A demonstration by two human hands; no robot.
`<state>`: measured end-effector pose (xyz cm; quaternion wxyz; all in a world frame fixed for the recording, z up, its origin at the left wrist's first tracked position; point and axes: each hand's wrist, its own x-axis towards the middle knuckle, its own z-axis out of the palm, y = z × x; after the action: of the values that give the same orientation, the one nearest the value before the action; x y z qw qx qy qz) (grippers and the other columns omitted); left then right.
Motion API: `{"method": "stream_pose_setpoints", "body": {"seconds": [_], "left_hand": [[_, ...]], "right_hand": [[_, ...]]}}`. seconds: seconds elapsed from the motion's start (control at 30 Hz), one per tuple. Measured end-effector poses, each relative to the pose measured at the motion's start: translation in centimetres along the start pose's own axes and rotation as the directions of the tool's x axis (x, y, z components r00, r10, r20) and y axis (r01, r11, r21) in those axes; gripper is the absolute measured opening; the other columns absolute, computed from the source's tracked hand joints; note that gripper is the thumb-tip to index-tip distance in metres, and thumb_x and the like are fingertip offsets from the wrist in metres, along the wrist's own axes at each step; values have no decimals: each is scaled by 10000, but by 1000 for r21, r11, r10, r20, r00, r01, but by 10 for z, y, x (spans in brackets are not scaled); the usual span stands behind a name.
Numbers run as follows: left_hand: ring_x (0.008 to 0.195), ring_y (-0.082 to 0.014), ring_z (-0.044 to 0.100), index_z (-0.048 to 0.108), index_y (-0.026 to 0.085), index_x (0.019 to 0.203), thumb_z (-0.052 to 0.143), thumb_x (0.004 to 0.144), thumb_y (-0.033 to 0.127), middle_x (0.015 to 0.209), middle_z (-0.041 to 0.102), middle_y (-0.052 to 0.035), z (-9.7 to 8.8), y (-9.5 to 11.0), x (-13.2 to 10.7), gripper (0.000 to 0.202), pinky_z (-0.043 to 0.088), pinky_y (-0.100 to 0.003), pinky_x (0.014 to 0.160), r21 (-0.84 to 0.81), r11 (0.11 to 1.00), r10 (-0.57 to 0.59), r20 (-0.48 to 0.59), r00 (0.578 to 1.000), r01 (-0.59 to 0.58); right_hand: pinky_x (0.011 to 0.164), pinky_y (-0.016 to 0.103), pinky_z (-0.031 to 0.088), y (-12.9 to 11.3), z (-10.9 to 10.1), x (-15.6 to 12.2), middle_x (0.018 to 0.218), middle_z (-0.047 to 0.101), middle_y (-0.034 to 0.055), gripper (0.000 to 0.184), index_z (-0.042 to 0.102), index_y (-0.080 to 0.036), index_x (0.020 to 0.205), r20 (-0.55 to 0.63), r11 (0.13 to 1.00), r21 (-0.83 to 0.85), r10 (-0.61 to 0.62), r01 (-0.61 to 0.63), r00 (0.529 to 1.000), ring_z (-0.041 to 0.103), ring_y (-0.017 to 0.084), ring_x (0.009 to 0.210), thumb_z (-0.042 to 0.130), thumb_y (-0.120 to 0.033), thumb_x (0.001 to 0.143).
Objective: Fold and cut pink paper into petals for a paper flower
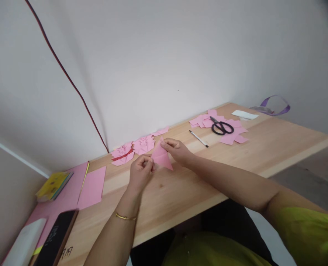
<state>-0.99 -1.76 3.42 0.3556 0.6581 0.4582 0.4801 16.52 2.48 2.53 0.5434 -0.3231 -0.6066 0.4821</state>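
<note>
A folded pink paper triangle (161,158) is held up just above the wooden table (197,177). My left hand (140,171) pinches its lower left edge with fingers curled. A thin gold bangle sits on that wrist. My right hand (177,149) grips the paper's upper right edge near the tip, fingers closed on it. Both hands meet near the middle of the table, close to the back wall.
Folded pink paper flowers (133,148) lie behind the hands. Black scissors (221,127) rest on pink paper scraps (230,136) at the right, a pen (198,138) beside them. Pink sheets (92,186), a yellow book (53,184), a dark book (54,238) and a purple ribbon (274,107) lie around.
</note>
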Motion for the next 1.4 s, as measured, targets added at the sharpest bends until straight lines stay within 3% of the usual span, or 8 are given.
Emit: {"method": "stream_pose_setpoints", "body": {"seconds": [0.2, 0.77, 0.87, 0.97, 1.07, 1.13, 1.27, 1.4], "left_hand": [[606, -99, 541, 562, 166, 592, 546, 811, 250, 803, 634, -32, 0, 2, -1, 236, 405, -236, 579, 175, 979, 100, 32, 994, -104], [682, -115, 553, 558, 179, 637, 513, 813, 184, 843, 651, -35, 2, -3, -6, 181, 402, -240, 628, 340, 909, 224, 95, 970, -243], [684, -118, 555, 558, 176, 631, 514, 810, 190, 841, 648, -36, 0, -4, -5, 186, 402, -240, 614, 300, 933, 180, 91, 979, -199], [694, -123, 558, 555, 175, 622, 521, 803, 190, 828, 640, -35, -4, -4, -2, 185, 402, -241, 608, 292, 941, 161, 67, 985, -173], [676, -117, 544, 557, 176, 632, 515, 800, 172, 826, 634, -30, -7, -2, 0, 174, 392, -243, 601, 341, 917, 192, 72, 979, -205], [685, -116, 541, 561, 177, 647, 510, 802, 162, 836, 633, -31, -8, -1, 0, 164, 391, -246, 612, 372, 895, 232, 86, 969, -247], [682, -114, 545, 560, 176, 649, 513, 818, 188, 838, 627, -35, -8, 2, 0, 176, 405, -247, 621, 315, 919, 229, 61, 971, -237], [609, -98, 532, 559, 174, 657, 528, 828, 252, 821, 620, -30, -5, 4, 0, 190, 417, -236, 577, 149, 980, 131, 13, 991, -131]], "right_hand": [[698, 240, 393, 7, 1, 3, 873, 592, 15, 258, 639, -191, 907, -81, 988, 154, 46, -33, 996, 505, 124, 779, 600, -409, 774], [589, 227, 372, 6, -1, 17, 660, 460, -32, 148, 570, -187, 750, -189, 850, 517, 227, -100, 955, 415, 86, 589, 608, -328, 727], [587, 225, 370, 4, -11, 20, 646, 441, -38, 186, 577, -184, 792, -239, 908, 416, 168, -56, 956, 426, 84, 593, 583, -369, 771], [707, 267, 417, -9, -20, 17, 782, 549, 2, 213, 607, -200, 924, -261, 994, 62, -69, 88, 963, 506, 112, 716, 561, -374, 810], [873, 344, 401, -22, -24, 11, 967, 610, 60, 262, 629, -203, 984, -14, 896, -298, -348, 328, 937, 538, 174, 915, 631, -359, 773], [929, 379, 379, -25, -23, 9, 1024, 616, 81, 410, 617, -206, 1049, 148, 831, -365, -393, 420, 907, 529, 207, 989, 723, -368, 687], [865, 353, 430, -14, -22, 10, 1047, 604, 80, 770, 440, -207, 1295, 79, 939, -274, -195, 209, 978, 555, 184, 943, 773, -364, 619], [740, 299, 466, -1, -15, 7, 937, 644, 53, 494, 627, -171, 1043, 253, 995, -57, 89, -77, 963, 586, 163, 829, 760, -379, 615]]}}
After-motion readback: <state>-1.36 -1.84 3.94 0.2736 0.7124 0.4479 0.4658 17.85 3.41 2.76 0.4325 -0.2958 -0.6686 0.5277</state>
